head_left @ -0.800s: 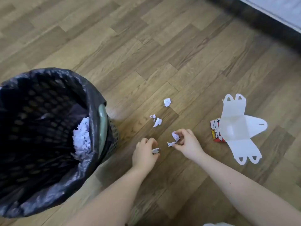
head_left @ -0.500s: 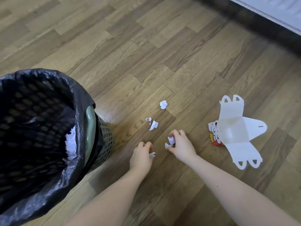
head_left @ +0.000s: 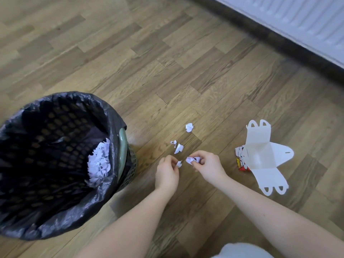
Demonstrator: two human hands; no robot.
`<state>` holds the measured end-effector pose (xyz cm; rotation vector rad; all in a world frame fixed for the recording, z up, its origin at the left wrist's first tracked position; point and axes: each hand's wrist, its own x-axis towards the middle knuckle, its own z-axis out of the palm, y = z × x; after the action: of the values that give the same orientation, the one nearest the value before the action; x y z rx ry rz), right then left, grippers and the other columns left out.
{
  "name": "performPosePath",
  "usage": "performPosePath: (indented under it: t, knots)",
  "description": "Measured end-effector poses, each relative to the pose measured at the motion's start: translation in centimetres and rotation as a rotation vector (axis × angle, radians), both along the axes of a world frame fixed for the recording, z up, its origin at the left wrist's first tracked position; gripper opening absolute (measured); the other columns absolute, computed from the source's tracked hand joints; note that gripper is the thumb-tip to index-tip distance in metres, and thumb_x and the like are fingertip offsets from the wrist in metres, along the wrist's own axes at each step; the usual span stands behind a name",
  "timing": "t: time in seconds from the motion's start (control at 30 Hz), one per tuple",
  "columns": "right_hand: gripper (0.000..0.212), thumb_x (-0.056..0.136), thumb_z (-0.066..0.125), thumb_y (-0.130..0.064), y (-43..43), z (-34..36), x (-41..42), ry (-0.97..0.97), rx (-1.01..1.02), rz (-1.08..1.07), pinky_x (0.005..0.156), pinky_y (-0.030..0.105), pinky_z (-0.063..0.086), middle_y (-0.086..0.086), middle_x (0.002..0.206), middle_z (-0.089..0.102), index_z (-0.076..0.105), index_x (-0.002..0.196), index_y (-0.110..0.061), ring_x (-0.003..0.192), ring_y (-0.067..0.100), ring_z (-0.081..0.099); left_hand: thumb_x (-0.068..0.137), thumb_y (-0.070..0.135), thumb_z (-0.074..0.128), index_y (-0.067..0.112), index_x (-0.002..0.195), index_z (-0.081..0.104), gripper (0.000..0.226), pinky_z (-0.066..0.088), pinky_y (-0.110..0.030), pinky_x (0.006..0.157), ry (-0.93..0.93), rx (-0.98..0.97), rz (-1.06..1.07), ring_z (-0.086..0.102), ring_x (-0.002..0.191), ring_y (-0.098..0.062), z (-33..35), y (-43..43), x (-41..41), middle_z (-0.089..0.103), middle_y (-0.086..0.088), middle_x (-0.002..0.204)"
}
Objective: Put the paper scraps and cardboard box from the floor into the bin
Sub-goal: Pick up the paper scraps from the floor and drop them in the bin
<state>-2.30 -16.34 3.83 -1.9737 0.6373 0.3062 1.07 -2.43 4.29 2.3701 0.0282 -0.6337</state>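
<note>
At centre frame the left hand [head_left: 167,174] and right hand [head_left: 208,165] each pinch a paper scrap. Three scraps [head_left: 178,148] and the flattened box [head_left: 264,157] remain on the floor; the bin [head_left: 119,146], lower left, already holds paper.

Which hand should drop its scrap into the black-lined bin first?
Left. The left hand, pinching a small white paper scrap, is nearer the black-lined mesh bin; the right hand is farther, toward the flattened white cardboard box.

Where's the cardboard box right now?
The cardboard box lies unfolded flat on the floor, at the right of the head view, just beyond the right hand and far from the bin.
</note>
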Motion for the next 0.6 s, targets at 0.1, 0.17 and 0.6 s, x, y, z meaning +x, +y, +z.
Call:
performPosePath:
  t: [0.1, 0.17, 0.6]
  knots:
    - [0.019, 0.081, 0.062, -0.008, 0.6, 4.7, 1.4, -0.106, 0.085, -0.042, 0.066, 0.032, 0.058, 0.011, 0.068, 0.066, 0.065, 0.079, -0.026, 0.056, 0.014, 0.066, 0.086, 0.003, 0.053, 0.008, 0.089, 0.061, 0.01, 0.033, -0.021, 0.067, -0.057, -0.141, 0.047, 0.049, 0.08, -0.016, 4.6, -0.7, 0.9, 0.052, -0.001, 0.089]
    - [0.023, 0.081, 0.064, -0.007, 1.6, 8.9, 2.9, -0.247, 0.166, -0.106, 0.058, 0.025, 0.057, 0.005, 0.071, 0.065, 0.062, 0.076, -0.029, 0.053, 0.004, 0.063, 0.085, 0.002, 0.055, 0.007, 0.086, 0.061, 0.008, 0.035, -0.018, 0.066, -0.15, -0.243, 0.102, 0.052, 0.076, -0.016, 8.6, -0.7, 1.2, 0.056, -0.004, 0.09]
    - [0.025, 0.088, 0.06, -0.011, 17.5, 20.0, 12.1, -0.393, 0.369, 0.214, 0.083, 0.032, 0.056, 0.001, 0.095, 0.072, 0.067, 0.113, -0.009, 0.08, 0.011, 0.068, 0.089, -0.001, 0.043, 0.02, 0.101, 0.066, 0.033, 0.048, -0.029, 0.087, -0.476, -0.286, 0.583, 0.065, 0.1, -0.021, 22.3, 16.3, 7.2, 0.069, -0.001, 0.104]
